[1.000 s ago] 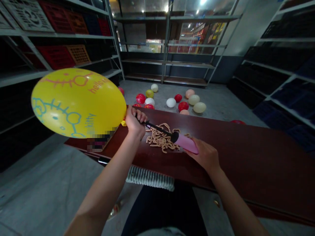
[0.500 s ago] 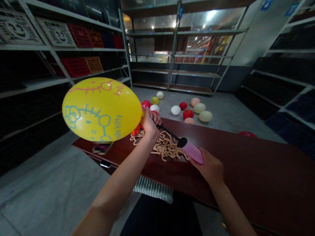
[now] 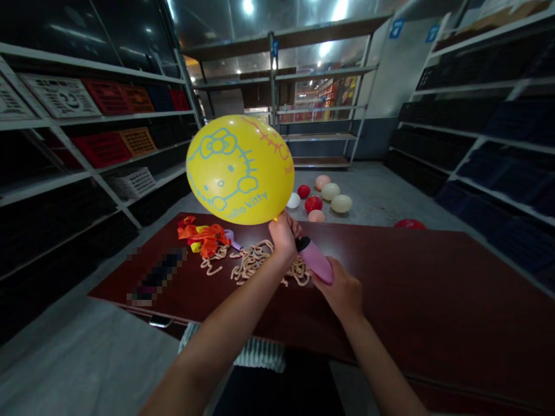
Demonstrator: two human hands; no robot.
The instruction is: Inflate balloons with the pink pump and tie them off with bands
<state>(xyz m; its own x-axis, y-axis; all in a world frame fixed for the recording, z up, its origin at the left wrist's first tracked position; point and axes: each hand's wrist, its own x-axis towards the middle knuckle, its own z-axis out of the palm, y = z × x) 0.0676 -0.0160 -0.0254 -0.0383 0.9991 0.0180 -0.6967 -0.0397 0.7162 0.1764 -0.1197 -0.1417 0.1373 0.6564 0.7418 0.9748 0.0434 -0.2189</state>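
Observation:
My left hand point(image 3: 285, 234) is closed around the neck of an inflated yellow balloon point(image 3: 238, 173) printed with "hello kitty" drawings. The balloon's neck and the pump's nozzle are mostly hidden by those fingers. In my right hand point(image 3: 344, 289) is a pink balloon pump point(image 3: 316, 261) with a black end that meets the left hand. Beneath the hands, tan twisted string-like pieces point(image 3: 251, 261) lie in a loose heap on the dark red table point(image 3: 411, 283). Limp orange, yellow and red balloons point(image 3: 208, 238) sit to their left, with a purple one point(image 3: 233, 240) alongside.
A blurred-out dark object point(image 3: 159, 276) lies at the table's left. Beyond the far edge, several inflated balloons point(image 3: 341, 203) rest on the floor. Shelves with crates point(image 3: 106, 95) stand left, an open rack point(image 3: 318, 137) behind, and dark crates point(image 3: 507, 162) right.
The pump's black rod, long in view before, has slid in, bringing both hands close together. The balloon has turned and sits further right in view. The camera has swung left, uncovering the limp balloons.

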